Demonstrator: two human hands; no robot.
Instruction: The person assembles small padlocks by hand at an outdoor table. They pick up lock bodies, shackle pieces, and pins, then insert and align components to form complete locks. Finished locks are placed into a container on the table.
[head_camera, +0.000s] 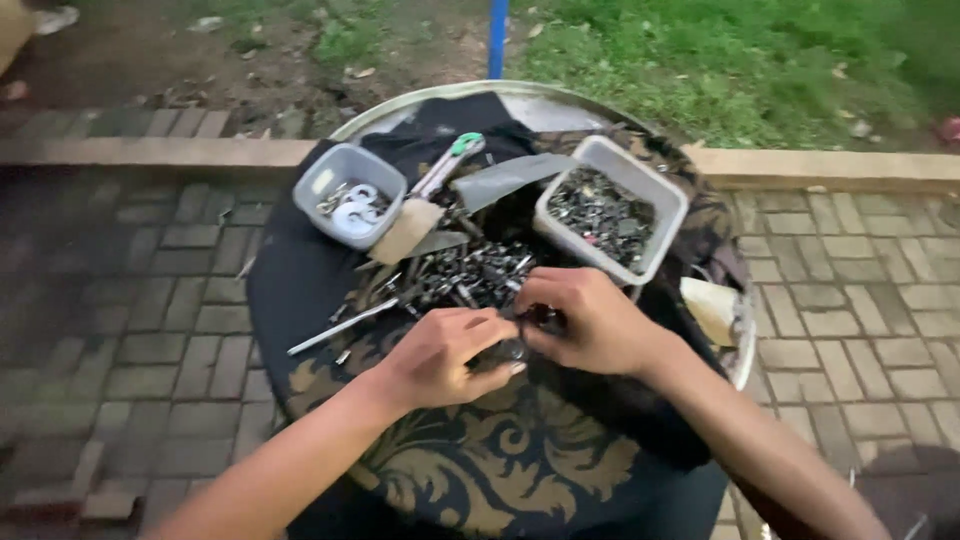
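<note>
My left hand (445, 355) and my right hand (585, 320) meet over a round table (520, 100) draped in a black cloth with gold patterns (500, 460). Both close on a small dark metal part (515, 340) held between the fingertips; its shape is mostly hidden. Just beyond the hands lies a loose pile of dark screws and bolts (470, 275). A long thin metal rod (340, 328) lies left of the pile.
A grey tub (345, 195) with white rings and small parts stands at the back left. A white tub (612, 205) full of dark hardware stands at the back right. A green-tipped utility knife (448, 160) lies between them. Brick paving, a kerb, grass and a blue pole (497, 38) surround the table.
</note>
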